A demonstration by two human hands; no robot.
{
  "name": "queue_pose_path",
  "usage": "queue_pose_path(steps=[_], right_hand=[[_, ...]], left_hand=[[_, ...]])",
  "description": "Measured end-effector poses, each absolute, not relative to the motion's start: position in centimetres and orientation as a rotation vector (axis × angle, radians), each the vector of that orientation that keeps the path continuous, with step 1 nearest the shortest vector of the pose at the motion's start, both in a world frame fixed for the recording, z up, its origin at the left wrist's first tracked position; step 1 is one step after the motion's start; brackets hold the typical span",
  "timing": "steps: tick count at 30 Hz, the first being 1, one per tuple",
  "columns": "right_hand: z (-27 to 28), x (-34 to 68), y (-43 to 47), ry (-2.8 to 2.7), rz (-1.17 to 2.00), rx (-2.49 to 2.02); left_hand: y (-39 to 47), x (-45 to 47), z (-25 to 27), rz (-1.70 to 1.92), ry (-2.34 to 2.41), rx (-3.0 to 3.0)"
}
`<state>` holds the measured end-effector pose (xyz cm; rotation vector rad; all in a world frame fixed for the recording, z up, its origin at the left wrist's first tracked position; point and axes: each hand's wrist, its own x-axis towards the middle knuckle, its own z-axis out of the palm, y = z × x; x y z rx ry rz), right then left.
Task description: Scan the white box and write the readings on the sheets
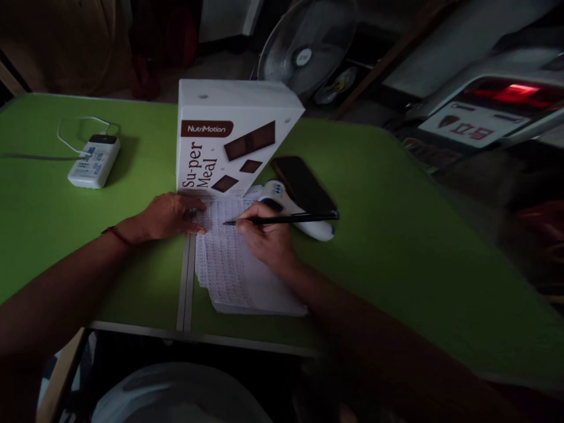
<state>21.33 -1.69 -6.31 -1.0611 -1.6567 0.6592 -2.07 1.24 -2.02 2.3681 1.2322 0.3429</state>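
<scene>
My right hand [267, 238] grips a black pen [299, 217], its tip over the written columns of the paper stack [231, 264]. Rows of small handwriting fill the left part of the top sheet, while its right part looks plain. At the upper left edge of the sheets, my left hand [170, 216] rests with thumb and fingers apart, touching the paper. A red cord circles that wrist. Just behind the sheets stands a white NutriMotion box [233, 138], which meets or covers their top edge.
Right of the box, a dark phone [306, 182] lies by a white and blue handheld device [317, 229], partly hidden by my right hand and pen. A white power block [94, 161] with cables sits left on the green table [396, 252]. A fan [304, 57] stands beyond.
</scene>
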Motion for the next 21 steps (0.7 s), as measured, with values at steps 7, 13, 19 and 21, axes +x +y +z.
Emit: queue_pose_path(steps=[7, 13, 19, 21], right_hand=[[-6.14, 21.27, -1.6, -1.664, 0.661, -1.05], [-6.32, 21.28, -1.58, -1.653, 0.661, -1.032], [-6.44, 21.44, -1.58, -1.673, 0.666, -1.045], [-6.49, 21.38, -1.58, -1.681, 0.661, -1.042]], left_hand=[[1.18, -2.0, -1.81, 0.337, 1.222, 2.368], [1.26, -2.05, -1.89, 0.328, 1.235, 2.36], [1.33, -2.23, -2.31, 0.367, 1.209, 2.387], [1.4, -2.34, -2.52, 0.397, 1.185, 2.392]])
